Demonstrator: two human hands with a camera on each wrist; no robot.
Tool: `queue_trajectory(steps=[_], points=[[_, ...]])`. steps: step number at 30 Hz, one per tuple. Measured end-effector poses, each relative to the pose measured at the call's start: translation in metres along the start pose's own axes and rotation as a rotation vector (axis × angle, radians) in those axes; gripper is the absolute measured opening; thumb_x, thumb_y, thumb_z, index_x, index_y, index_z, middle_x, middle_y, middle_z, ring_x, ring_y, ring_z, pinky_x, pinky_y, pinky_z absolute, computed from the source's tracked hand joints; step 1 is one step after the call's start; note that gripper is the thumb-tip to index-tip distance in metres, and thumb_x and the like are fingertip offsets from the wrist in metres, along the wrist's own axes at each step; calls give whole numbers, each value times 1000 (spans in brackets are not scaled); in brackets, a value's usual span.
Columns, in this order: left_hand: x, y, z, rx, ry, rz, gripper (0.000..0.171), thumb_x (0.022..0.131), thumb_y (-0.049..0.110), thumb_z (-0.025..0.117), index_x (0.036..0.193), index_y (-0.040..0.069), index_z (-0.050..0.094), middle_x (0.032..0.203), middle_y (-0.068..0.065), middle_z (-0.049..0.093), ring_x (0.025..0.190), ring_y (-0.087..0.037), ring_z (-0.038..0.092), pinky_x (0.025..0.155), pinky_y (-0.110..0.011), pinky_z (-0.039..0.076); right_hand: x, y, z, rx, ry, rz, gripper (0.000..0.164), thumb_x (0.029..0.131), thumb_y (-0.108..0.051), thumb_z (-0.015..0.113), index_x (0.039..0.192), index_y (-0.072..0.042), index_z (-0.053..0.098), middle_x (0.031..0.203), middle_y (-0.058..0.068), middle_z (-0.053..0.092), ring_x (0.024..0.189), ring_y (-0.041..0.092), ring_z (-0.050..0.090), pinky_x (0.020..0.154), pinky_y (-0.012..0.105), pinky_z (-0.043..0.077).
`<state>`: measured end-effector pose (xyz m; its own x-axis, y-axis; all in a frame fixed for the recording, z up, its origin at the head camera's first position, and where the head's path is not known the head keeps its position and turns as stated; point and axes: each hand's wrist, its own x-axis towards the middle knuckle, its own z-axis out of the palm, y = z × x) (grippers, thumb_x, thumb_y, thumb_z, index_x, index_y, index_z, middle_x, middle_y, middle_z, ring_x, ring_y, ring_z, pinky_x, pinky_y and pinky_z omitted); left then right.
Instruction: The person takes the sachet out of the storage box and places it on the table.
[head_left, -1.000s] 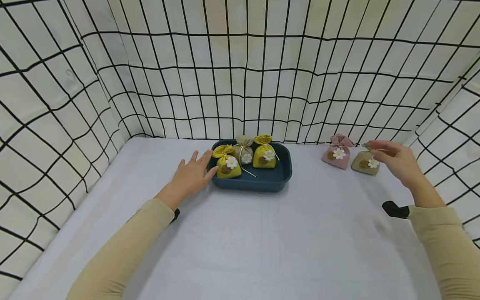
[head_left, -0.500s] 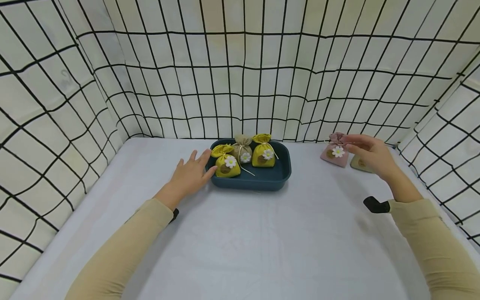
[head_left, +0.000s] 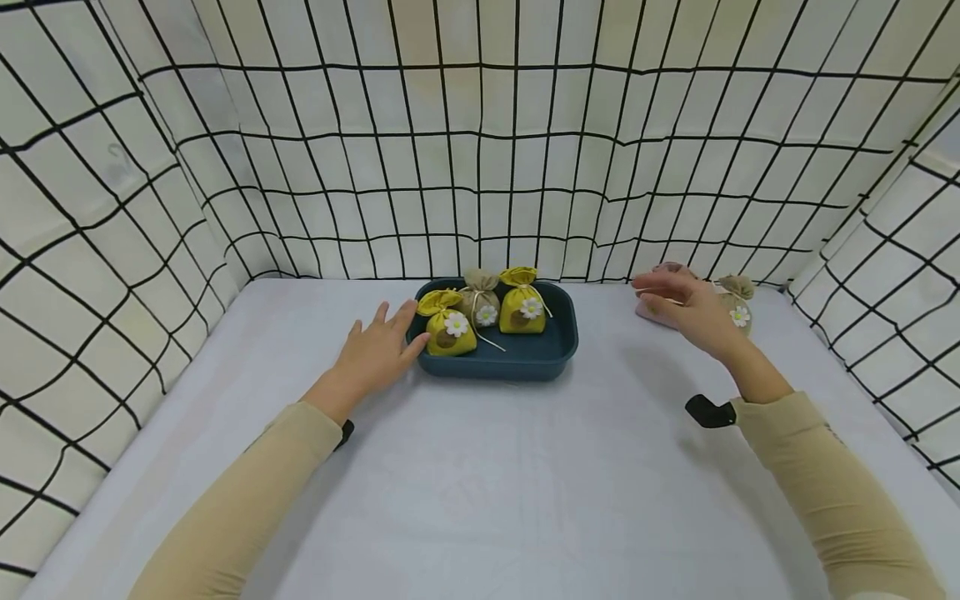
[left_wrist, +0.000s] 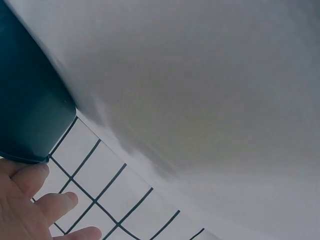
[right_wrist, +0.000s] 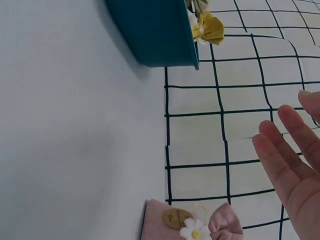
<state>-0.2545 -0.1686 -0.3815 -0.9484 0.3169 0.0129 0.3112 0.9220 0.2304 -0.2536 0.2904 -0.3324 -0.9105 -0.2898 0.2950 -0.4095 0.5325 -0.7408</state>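
Note:
My left hand (head_left: 371,350) rests with spread fingers at the left rim of a dark teal tray (head_left: 510,368). In the left wrist view, its fingertips touch the tray's rim (left_wrist: 25,160). Inside the tray are a front yellow drawstring pouch (head_left: 442,342), a beige pouch (head_left: 480,282) and another yellow pouch (head_left: 517,320), with white flowers. My right hand (head_left: 697,315) hovers in front of a pink pouch (head_left: 652,315), partly hiding it. The right wrist view shows extended fingers holding nothing, apart from the pink pouch (right_wrist: 155,220). Behind the hand sits a beige-green pouch (head_left: 737,287).
A white cloth-covered table (head_left: 487,483) spreads in front of the tray. Black grid netting (head_left: 495,167) over white walls encloses the back and both sides. Black wrist cameras (head_left: 708,412) sit at the cuffs.
My right hand has moved left from the beige-green pouch's neck, past the pink pouch's top. Both pouches stay on the table. The left hand keeps its place at the tray; the head view shifts slightly.

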Motion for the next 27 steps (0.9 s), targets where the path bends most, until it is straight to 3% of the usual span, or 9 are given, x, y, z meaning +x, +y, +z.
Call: queue_trajectory(steps=[6,16,24,27], points=[[-1,1,-1,-1,-2,-9,71,111,46,37,164,3,17,165,-18,27,153,-46,11,115,-74,12,7,-5,17,42,-38,-26,31,105,-8,60,133,4,64,129,21,66,110,2,62,88,13,50],[-2,0,-2,3,-1,-1,71,111,46,37,164,3,18,166,-18,25,153,-46,11,114,-74,13,18,-11,40,90,-75,-9,32,105,-8,60,134,4,63,135,19,63,123,31,61,90,15,50],[-2,2,-2,1,-8,3,72,111,46,38,164,3,18,165,-19,27,153,-46,11,114,-74,13,26,-13,57,121,-85,3,32,104,-6,61,135,3,63,136,18,63,123,31,62,92,19,51],[-2,2,-2,-2,-7,2,72,111,47,38,164,3,18,165,-19,27,153,-46,12,114,-74,13,28,-16,63,128,-90,15,34,105,-7,60,137,3,62,137,18,62,124,31,61,98,31,53]])
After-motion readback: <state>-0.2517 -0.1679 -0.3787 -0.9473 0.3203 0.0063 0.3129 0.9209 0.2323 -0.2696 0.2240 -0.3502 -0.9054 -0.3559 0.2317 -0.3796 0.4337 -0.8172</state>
